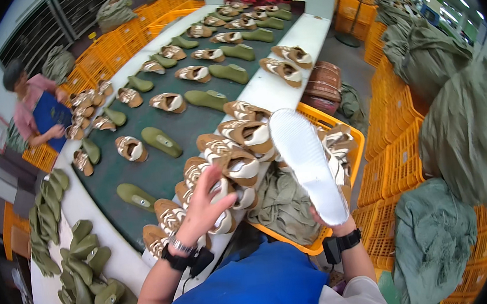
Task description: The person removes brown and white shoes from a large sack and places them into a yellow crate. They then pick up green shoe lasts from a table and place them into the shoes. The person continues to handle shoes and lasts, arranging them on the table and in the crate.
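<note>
My right hand [334, 225] is closed around the heel end of a white ribbed shoe sole [306, 160], held up with its underside toward me. Whether an upper is attached behind it I cannot tell. Over the near edge of the work surface, my left hand [200, 215] has its fingers spread and grips nothing. Just beneath and beyond it stand tan and white shoes [239, 167] packed in rows; whether it touches one is unclear. Green shoe lasts [160, 142] lie beside shoes on the dark green conveyor belt [106, 188].
A yellow crate [358, 155] at my right front holds shoes and grey-green cloth [290, 206]. Stacked orange crates [396, 155] and draped sacks [464, 131] line the right. Loose lasts [91, 278] pile up on the left ledge. A person in a blue apron [49, 115] works across the belt.
</note>
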A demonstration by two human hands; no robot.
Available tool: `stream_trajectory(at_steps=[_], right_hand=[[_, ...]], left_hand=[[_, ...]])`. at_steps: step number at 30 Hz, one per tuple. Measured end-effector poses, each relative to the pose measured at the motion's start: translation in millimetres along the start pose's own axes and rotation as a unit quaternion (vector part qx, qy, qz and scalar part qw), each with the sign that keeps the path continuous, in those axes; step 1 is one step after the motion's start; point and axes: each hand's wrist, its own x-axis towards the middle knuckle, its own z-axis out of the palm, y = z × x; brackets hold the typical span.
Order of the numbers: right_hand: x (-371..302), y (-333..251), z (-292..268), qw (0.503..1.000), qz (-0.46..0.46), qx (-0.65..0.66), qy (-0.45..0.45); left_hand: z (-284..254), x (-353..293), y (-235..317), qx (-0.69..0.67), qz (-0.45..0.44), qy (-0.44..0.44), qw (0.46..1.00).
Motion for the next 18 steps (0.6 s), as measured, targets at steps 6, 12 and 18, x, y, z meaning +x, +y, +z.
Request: stream_trajectory(at_steps=[6,12,18], right_hand=[[-9,50,40,0.933,0.193,-0.092,-0.29],[2,76,43,0.828,0.237,-0.295,-0.415],[-1,84,102,0.918,0.014,-0.366,-0.155]], left_hand=[[-15,32,37,-0.178,-0.013,-0.075,0.981],[-38,16,19,-0.402,-0.121,0.008,0.908],[-59,-20,-6,-0.321,-0.122,0.034,0.939]])
